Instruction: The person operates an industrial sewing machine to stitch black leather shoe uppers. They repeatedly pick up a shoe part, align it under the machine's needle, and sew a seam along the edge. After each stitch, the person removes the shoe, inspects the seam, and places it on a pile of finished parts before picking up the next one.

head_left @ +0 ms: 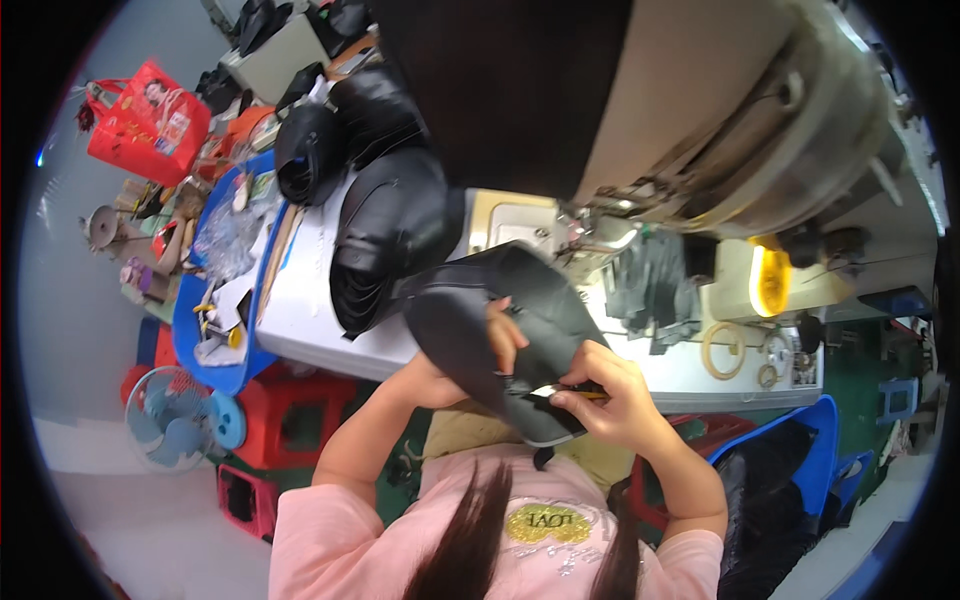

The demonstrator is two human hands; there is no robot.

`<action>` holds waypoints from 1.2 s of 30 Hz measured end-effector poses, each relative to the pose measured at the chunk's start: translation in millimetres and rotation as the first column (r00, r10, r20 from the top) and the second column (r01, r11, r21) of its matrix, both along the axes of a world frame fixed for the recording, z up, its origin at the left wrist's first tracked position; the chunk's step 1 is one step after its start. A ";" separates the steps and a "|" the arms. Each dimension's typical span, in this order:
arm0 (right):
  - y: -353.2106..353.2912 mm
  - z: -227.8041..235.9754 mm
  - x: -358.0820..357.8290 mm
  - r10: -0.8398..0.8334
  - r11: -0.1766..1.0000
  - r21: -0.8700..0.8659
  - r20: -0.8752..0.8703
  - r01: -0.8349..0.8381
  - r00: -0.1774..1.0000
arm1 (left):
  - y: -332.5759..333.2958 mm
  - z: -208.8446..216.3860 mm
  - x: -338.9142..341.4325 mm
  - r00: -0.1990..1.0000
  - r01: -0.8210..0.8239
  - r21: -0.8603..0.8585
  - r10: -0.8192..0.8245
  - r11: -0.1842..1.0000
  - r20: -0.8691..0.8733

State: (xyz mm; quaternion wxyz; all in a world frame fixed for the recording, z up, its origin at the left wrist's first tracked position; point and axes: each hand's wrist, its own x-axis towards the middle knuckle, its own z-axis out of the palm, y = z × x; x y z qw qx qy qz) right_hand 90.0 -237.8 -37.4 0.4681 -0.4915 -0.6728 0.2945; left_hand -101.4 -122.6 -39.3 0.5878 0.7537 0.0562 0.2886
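Note:
A curved, black, leather-like panel (540,300) is held up in front of my chest, bent round into an open loop. My left hand (470,365) grips it from the left side, with fingers showing inside the loop and the palm partly hidden behind the material. In my right hand (615,395), thumb and fingers pinch a small tool (592,394) with a bright metal tip and a dark, orange-tinged handle. Its tip is at the panel's inner face, close to my left fingertips. The tool's exact kind is too small to make out.
A large sewing machine (740,130) looms over the white table (310,320). Stacked black panels (390,225) lie left of my work, beside a blue tray (190,340) of odds and ends. Grey-black pieces (650,285) hang at right. Red stools (290,415) and a fan (170,420) stand lower left.

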 end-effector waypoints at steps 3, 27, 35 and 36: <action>-14.2 29.3 21.3 -0.277 0.930 0.255 0.018 0.264 0.961 | 4.9 -18.9 -12.6 0.981 -0.019 -0.189 0.055 0.982 0.186; -6.6 -0.9 17.9 -0.461 0.798 0.402 -0.069 0.448 0.885 | -52.3 -8.7 -13.8 0.851 0.222 -0.948 0.430 0.228 0.303; -13.5 -48.5 -46.0 -0.334 0.899 0.126 -0.424 0.420 0.842 | -54.1 -9.7 -6.5 0.825 0.167 -0.974 0.518 0.155 0.224; -12.5 -41.0 -47.5 -0.308 0.934 0.044 -0.402 0.354 0.862 | -54.4 -12.2 -5.7 0.820 0.144 -0.977 0.533 0.160 0.208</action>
